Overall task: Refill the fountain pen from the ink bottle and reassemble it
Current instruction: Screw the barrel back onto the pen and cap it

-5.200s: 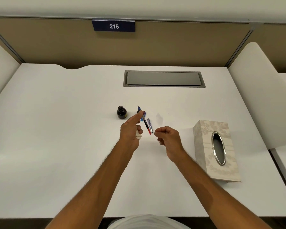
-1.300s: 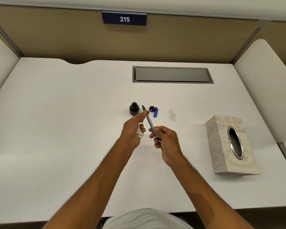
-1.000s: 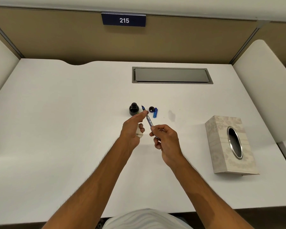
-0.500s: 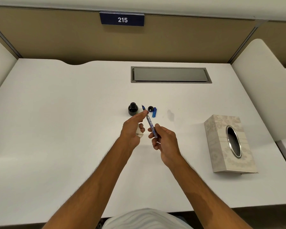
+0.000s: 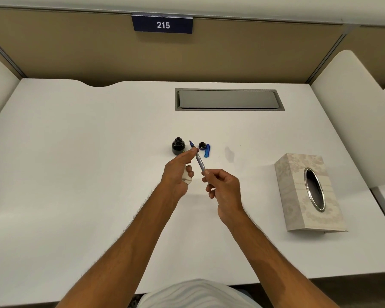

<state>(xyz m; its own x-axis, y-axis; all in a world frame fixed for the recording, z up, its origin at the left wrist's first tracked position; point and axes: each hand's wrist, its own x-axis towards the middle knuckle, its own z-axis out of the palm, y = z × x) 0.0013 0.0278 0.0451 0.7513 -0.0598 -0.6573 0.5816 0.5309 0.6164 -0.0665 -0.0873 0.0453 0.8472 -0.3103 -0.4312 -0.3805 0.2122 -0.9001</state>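
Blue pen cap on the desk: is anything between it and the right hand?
Nothing lying on the desk blocks it. The blue pen cap sits beyond the right hand, beside the small black bottle lid. Only the silver-barrelled pen, held in both hands, is in front.

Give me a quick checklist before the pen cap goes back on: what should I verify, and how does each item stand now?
1. Pen secured at both ends: ok. The left hand pinches it near the nib, the right hand holds the tail end.
2. Barrel fully screwed on: cannot tell; the joint is too small to see.
3. Pen cap within reach: ok. It lies on the desk beside the bottle lid.
4. Ink bottle closed: not ok. It stands open, lid off, just beyond the left hand.
5. Nib clean of ink: cannot tell.
6. Wiping tissue ready: ok. A wad is tucked in the left hand.
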